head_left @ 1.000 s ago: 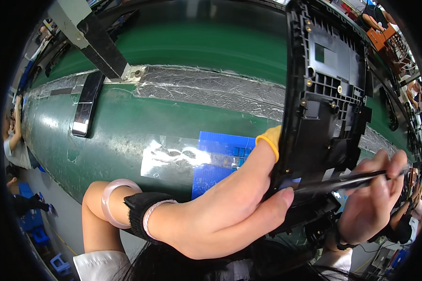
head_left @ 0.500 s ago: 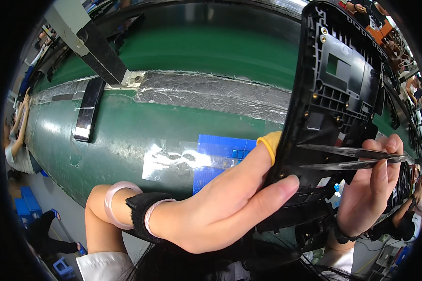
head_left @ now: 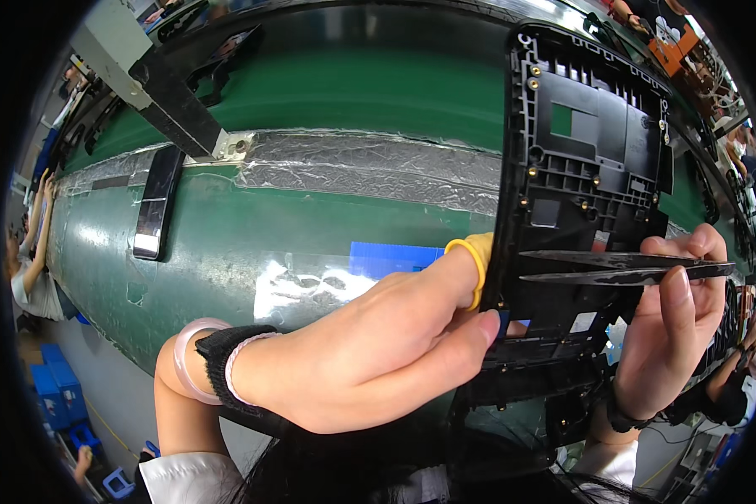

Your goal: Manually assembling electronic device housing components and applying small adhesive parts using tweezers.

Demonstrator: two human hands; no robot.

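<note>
My left hand [head_left: 370, 353], with a yellow finger cot [head_left: 475, 262] on one finger, grips the left edge of a black plastic housing [head_left: 601, 149]. The housing is tilted up, showing ribs, brass inserts and a square cut-out. A small dark blue bit [head_left: 502, 322] shows by my left thumb tip; I cannot tell what it is. In my right hand [head_left: 674, 323] is a pair of dark tweezers [head_left: 622, 267], pinched between thumb and fingers. Their tips lie in front of the housing's lower left part, slightly apart, with nothing visible between them.
The green workbench [head_left: 218, 239] carries a glossy black bar-shaped part [head_left: 158, 204] at left and a blue sheet [head_left: 386, 257] under clear film. Behind runs a green conveyor belt [head_left: 378, 88]. A metal post [head_left: 155, 80] rises at left. Co-workers sit at both sides.
The housing has shifted left and a little down, turning its inner face more toward me. My left hand moved left with it. The tweezers' tips are closer together and slightly further left.
</note>
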